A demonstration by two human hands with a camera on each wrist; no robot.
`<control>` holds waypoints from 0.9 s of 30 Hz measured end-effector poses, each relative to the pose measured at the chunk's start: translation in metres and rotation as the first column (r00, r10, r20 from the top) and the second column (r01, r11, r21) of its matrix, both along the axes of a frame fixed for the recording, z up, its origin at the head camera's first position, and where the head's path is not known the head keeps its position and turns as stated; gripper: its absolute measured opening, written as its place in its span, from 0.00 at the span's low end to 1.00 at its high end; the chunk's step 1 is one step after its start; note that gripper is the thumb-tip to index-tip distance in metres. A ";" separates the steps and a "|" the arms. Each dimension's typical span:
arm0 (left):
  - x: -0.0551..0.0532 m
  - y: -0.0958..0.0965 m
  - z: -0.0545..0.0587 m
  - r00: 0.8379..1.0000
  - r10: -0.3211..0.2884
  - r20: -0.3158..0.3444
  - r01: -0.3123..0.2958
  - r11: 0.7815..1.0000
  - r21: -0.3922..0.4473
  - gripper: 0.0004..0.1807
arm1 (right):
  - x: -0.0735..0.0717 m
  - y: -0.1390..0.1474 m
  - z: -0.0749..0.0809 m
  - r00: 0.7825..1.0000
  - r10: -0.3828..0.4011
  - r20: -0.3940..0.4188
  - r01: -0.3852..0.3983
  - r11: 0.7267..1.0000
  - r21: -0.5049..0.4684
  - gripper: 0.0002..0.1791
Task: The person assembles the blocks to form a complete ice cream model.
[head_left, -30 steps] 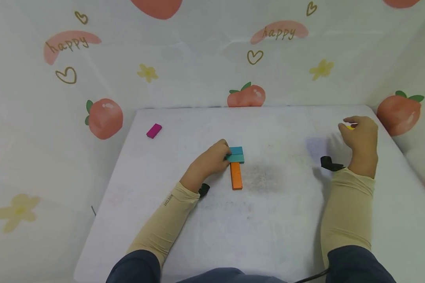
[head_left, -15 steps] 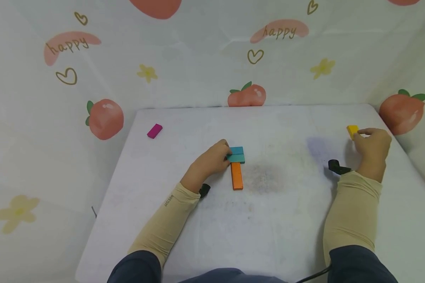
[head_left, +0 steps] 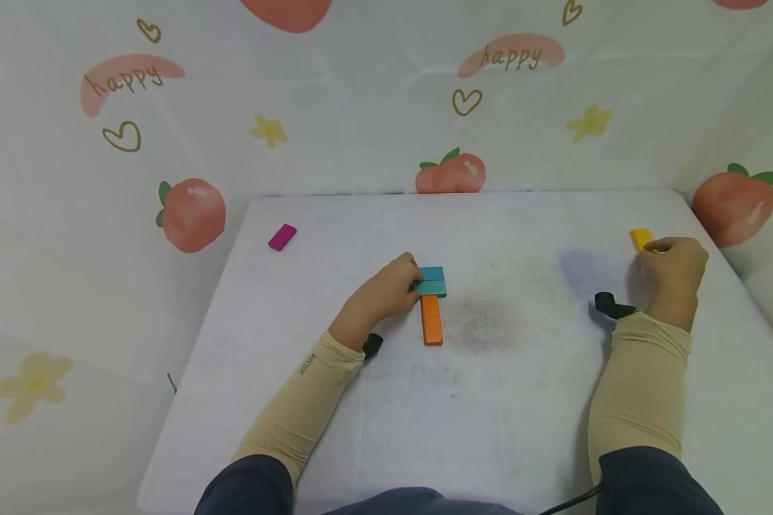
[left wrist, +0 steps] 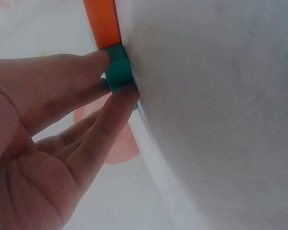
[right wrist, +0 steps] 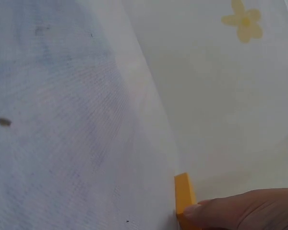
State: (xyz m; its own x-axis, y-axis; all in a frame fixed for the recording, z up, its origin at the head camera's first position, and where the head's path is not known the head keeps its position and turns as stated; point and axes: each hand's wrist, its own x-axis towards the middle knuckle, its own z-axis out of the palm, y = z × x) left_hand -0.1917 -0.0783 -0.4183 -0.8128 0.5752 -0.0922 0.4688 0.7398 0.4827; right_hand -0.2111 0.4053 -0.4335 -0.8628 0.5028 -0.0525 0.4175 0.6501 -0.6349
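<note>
Near the table's middle my left hand (head_left: pixel 385 290) pinches the left end of two blocks lying side by side, a teal block (head_left: pixel 434 289) in front and a bluer block (head_left: pixel 434 272) behind. An orange block (head_left: pixel 431 320) runs toward me from the teal one, forming a T shape. In the left wrist view, thumb and fingertips sit on the teal block (left wrist: pixel 118 67). At the far right, my right hand (head_left: pixel 676 272) pinches the near end of a yellow block (head_left: pixel 640 237); the right wrist view shows the thumb on the yellow block (right wrist: pixel 183 191).
A magenta block (head_left: pixel 282 237) lies alone at the back left of the white table (head_left: pixel 515 422). A printed curtain (head_left: pixel 361 107) with peaches and flowers hangs behind. Small black wrist cameras sit on both wrists, and a dark cable runs by the right sleeve.
My right hand has come toward me and right from above the yellow block, uncovering its far end, and now holds its near end. The left hand stays at the teal and blue blocks.
</note>
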 end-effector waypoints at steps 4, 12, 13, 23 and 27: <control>0.000 0.000 0.000 1.000 -0.001 0.007 0.001 1.000 -0.005 0.17 | -0.002 -0.003 -0.001 1.000 0.028 -0.013 -0.028 0.999 0.019 0.27; 0.001 0.000 0.001 1.000 0.005 0.010 -0.005 1.000 -0.006 0.17 | -0.019 -0.033 0.001 0.988 0.155 0.015 -0.155 0.988 -0.004 0.24; 0.001 0.000 0.001 1.000 0.004 0.008 -0.004 1.000 -0.007 0.16 | -0.022 -0.038 0.001 0.984 0.179 0.019 -0.179 0.984 -0.003 0.24; 0.000 0.000 0.000 1.000 0.005 0.012 -0.005 1.000 -0.006 0.17 | -0.048 -0.111 0.002 0.885 0.465 0.025 -0.465 0.885 -0.001 0.20; -0.001 0.000 0.001 1.000 0.004 0.016 -0.004 1.000 -0.001 0.16 | -0.052 -0.148 0.003 0.824 0.567 0.002 -0.567 0.823 0.041 0.16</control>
State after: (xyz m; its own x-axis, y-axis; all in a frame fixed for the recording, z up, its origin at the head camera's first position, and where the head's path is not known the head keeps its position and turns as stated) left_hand -0.1924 -0.0779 -0.4174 -0.8134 0.5720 -0.1060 0.4580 0.7420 0.4895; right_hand -0.2631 0.2575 -0.4310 -0.9967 -0.0736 -0.0333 -0.0383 0.7937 -0.6071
